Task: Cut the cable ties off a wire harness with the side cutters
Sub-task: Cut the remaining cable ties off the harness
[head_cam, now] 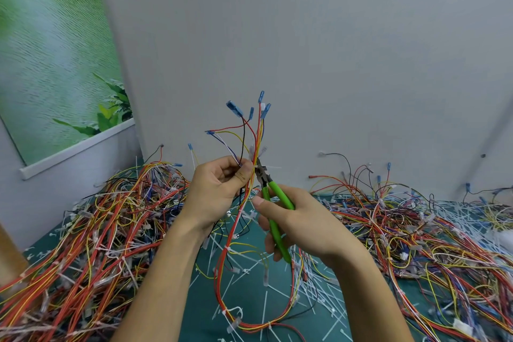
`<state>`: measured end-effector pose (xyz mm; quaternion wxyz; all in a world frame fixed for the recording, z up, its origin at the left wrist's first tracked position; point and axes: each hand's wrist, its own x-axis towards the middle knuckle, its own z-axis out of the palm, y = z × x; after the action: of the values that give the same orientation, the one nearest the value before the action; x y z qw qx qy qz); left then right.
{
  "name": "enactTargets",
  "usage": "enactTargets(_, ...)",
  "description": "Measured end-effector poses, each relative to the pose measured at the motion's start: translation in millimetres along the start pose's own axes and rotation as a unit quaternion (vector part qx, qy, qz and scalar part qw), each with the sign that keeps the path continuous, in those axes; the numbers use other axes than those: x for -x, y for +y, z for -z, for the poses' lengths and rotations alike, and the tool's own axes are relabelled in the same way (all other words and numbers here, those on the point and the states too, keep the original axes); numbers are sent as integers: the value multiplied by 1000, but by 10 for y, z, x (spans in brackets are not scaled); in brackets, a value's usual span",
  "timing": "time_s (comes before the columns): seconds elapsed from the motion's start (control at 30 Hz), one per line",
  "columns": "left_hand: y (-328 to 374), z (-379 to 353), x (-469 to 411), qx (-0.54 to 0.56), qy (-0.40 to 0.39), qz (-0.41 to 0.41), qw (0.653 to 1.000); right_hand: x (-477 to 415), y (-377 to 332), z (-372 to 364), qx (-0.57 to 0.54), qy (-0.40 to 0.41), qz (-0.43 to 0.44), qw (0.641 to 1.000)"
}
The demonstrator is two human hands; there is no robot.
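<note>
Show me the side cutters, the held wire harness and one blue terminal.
side cutters [281, 195], head view, on the upper green handle.
wire harness [258, 136], head view, on its upright red and yellow wires.
blue terminal [234, 109], head view, on the largest sleeve's middle.

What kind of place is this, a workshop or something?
Likely a wire-harness rework bench: heaped wire harnesses flank a green cutting mat, snipped cable ties litter it, and the right hand holds green-handled side cutters.
</note>
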<state>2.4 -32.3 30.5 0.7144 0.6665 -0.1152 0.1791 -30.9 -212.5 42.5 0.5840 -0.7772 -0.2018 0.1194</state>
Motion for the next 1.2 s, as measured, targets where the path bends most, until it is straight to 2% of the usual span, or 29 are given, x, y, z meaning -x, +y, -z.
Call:
enactTargets(0.2,21,6,-4,29,1,-3,1000,-45,67,-16,19,56,35,998)
enactTargets(0.53,-3,-86,9,21,37,6,999,-60,27,-78,24,20,18,999)
enactTargets(0.73,-11,-126,3,22,58,9,998,-60,20,-79,33,27,22,999)
enactTargets(0.93,2,-122,9,36,59,10,998,-71,59,-94,41,76,42,995)
enactTargets(1.1,17,-134,14,35,64,5,997,-75,46,-103,27,74,45,996)
enactTargets(1.2,1,-130,-1,37,75,10,996,-70,32,-111,20,45,42,998)
